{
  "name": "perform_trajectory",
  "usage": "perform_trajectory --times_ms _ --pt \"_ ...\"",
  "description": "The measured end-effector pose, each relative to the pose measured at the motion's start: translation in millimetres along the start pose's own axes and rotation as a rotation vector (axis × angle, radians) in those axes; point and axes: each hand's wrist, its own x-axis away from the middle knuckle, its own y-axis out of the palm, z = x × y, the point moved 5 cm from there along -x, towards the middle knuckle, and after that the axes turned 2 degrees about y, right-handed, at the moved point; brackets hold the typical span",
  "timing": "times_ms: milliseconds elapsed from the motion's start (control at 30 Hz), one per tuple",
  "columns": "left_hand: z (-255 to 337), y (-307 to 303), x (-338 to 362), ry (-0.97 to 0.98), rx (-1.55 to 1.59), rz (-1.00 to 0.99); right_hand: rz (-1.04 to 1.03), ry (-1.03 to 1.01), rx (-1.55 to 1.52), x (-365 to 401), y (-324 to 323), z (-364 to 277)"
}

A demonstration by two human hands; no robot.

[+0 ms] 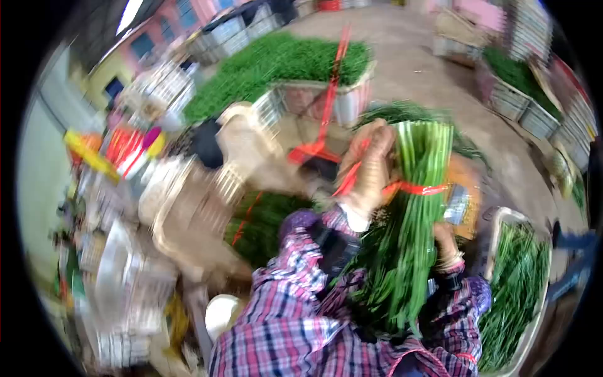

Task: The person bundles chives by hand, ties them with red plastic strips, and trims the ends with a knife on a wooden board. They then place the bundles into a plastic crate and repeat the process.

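Note:
A bundle of green chives (411, 235) stands nearly upright before my chest, its cut pale ends on top and its leaves hanging down. A red tie (424, 188) circles its upper part. Against the bundle's left side, my left hand (367, 169) is closed on the loose part of the red tie, which runs across the fingers; the hand is somewhat blurred. My right hand (445, 242) grips the bundle lower on its right side, with most of its fingers hidden behind the stems. Behind the bundle shows an orange printed surface (463, 198).
At right stands a crate (496, 235) of loose chives. More chives (267, 220) lie at left near a blurred beige plastic chair (188, 207). Farther off are a long heap of greens (282, 63), red straps (330, 94) and stacked crates (531, 31).

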Motion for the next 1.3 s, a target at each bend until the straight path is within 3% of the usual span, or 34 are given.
perform_trajectory --times_ms 33,67,100,167,233,267,400,433,567,600,633,700,733,767,833,900,933,1033,1133,1167,1233,1300 --pt "2.3 -17.7 18.1 0.073 -0.054 0.017 0.024 0.061 0.008 0.7 -3.7 12.3" --pt "9.3 -24.1 48.2 0.011 -0.131 0.127 -0.015 0.010 -0.133 -0.7 12.4 8.2" --pt "12.4 -25.4 81.3 -0.056 -0.194 0.229 -0.004 0.099 -0.111 -4.7 14.6 11.1" --pt "-7.6 -49.2 120.2 -0.062 -0.261 0.180 -0.120 0.079 0.005 -21.5 42.8 -5.0" --pt "13.0 -38.8 155.0 -0.063 -0.229 0.029 -0.223 0.034 0.108 -31.1 85.9 -21.6" --pt "19.2 -37.6 173.2 -0.103 -0.165 0.116 -0.241 0.084 0.167 -36.8 97.8 -17.3" --pt "-6.9 -79.7 183.2 -0.075 0.155 0.293 -0.453 -0.022 0.382 -64.9 145.2 -9.5" --pt "21.1 -72.6 180.5 -0.017 0.014 0.370 -0.510 -0.021 0.422 -72.5 156.5 -7.6" --pt "65.6 -127.1 175.2 -0.015 0.276 0.504 -0.634 -0.098 0.658 -95.6 225.1 -16.8" --pt "76.3 -146.4 181.7 0.002 0.303 0.481 -0.612 -0.183 0.877 -92.2 234.9 -18.5" --pt "89.0 -169.9 182.0 0.016 0.336 0.469 -0.616 -0.287 0.877 -97.5 244.0 -15.7" --pt "105.0 -235.3 183.9 0.212 0.432 0.499 -0.604 -0.174 0.661 -104.6 253.4 -14.8" --pt "128.0 -248.1 188.8 0.220 0.291 0.595 -0.575 -0.178 0.606 -109.8 252.7 -15.4" --pt "151.9 -260.2 194.2 0.223 0.146 0.690 -0.580 -0.156 0.486 -115.8 246.4 -15.4" --pt "156.2 -385.1 221.2 0.440 -0.478 0.758 -0.497 -0.116 0.455 -121.5 234.1 -17.0" --pt "174.5 -415.9 231.0 0.164 -0.098 1.115 -0.444 -0.076 0.577 -131.0 213.6 -26.8" --pt "188.5 -424.2 242.2 0.147 -0.291 1.238 -0.325 -0.102 0.733 -134.7 199.9 -32.5" --pt "201.5 -458.8 263.7 0.129 -0.812 1.490 -0.129 -0.049 0.642 -152.8 143.1 -21.9" --pt "190.2 -564.8 299.6 -0.518 -1.376 1.513 -0.019 0.064 0.679 -158.1 84.4 -10.0" --pt "171.6 -603.6 313.0 -0.551 -1.385 1.499 0.033 0.108 0.670 -154.3 69.5 -5.4" --pt "159.1 -594.8 317.7 -0.563 -1.358 1.643 0.112 0.214 0.581 -148.7 1.9 19.7" --pt "162.9 -561.6 315.8 -0.532 -1.333 1.800 0.054 0.263 0.490 -142.2 -29.2 35.4"
